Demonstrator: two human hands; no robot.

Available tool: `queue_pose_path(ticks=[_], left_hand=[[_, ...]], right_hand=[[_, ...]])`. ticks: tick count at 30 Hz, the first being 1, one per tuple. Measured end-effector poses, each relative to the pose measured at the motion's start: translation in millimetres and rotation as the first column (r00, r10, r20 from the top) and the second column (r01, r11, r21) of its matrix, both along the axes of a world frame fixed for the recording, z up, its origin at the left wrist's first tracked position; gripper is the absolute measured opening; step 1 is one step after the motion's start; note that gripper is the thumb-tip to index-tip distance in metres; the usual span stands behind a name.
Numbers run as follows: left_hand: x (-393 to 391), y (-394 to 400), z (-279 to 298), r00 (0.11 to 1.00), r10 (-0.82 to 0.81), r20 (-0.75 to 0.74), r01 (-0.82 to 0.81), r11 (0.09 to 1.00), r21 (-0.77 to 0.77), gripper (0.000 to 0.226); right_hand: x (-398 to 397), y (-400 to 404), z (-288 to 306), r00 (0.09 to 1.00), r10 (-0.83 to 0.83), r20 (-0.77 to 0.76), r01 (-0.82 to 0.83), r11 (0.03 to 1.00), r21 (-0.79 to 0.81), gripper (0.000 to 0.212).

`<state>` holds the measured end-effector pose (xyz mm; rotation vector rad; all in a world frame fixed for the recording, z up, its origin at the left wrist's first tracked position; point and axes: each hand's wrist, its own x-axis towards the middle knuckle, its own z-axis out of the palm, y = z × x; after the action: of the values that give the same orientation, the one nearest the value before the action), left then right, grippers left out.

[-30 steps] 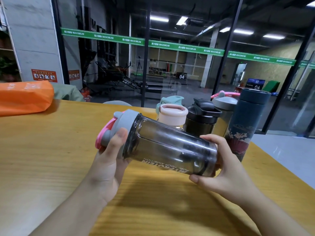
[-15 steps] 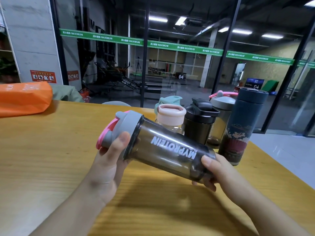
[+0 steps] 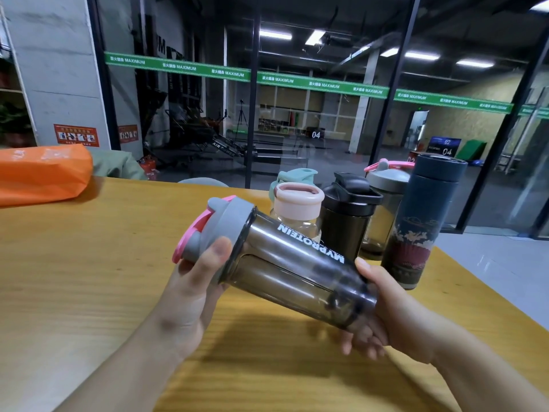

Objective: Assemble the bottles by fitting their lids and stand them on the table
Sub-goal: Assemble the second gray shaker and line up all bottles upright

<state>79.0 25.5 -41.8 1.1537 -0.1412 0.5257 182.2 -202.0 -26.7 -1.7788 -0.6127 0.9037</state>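
Currently we have the smoky shaker bottle (image 3: 297, 272) held off the bench (image 3: 74, 278), tilted, lid end up-left and base down-right, in front of the row of finished bottles. Our left hand (image 3: 190, 295) grips the grey lid (image 3: 225, 233), fingers (image 3: 212, 260) curled around its rim with the thumb lying along the side; the pink flip cap (image 3: 193, 233) sits on that lid's outer face. Our right hand (image 3: 386, 316) cups the base, fingers wrapped under it and thumb on top. Step in hand, we judge: seating or tightening the lid on this bottle; the lid looks flush with the body, though we cannot tell if it is fully tight. Next move calls for righting the bottle and standing it on a free patch of bench near the others, without knocking them. Already upright at the back: a clear bottle with a pale pink lid (image 3: 298, 200), a mint-lidded bottle (image 3: 294, 175) behind it, a black shaker (image 3: 347, 215), a second smoky shaker with a grey and pink lid (image 3: 386, 188), and a dark blue printed flask (image 3: 419, 221). Writing: "MYPROTEIN" in white on the held bottle; "MAXIMUM" repeated on the green strip (image 3: 320, 84) across the glass; "04" and "02" beyond the glass. An orange bag (image 3: 44, 171) lies at far left.
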Motion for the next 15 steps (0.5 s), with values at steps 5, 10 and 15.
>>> queue_pose_path(ticks=[5,10,15], left_hand=[[-2,-2,3,0.999,0.049,0.007,-0.049,0.999,0.012,0.091],[0,0,1,0.994,0.104,-0.024,-0.104,0.994,-0.032,0.092],[1,0,0,0.990,0.120,-0.070,-0.126,0.987,-0.097,0.101]], right_hand=[[-5,8,-8,0.966,-0.130,0.223,0.125,0.991,0.038,0.084],[-10,2,-10,0.905,-0.149,0.399,0.100,0.985,0.142,0.062],[-11,-1,-8,0.758,-0.128,0.640,0.055,0.990,0.133,0.099]])
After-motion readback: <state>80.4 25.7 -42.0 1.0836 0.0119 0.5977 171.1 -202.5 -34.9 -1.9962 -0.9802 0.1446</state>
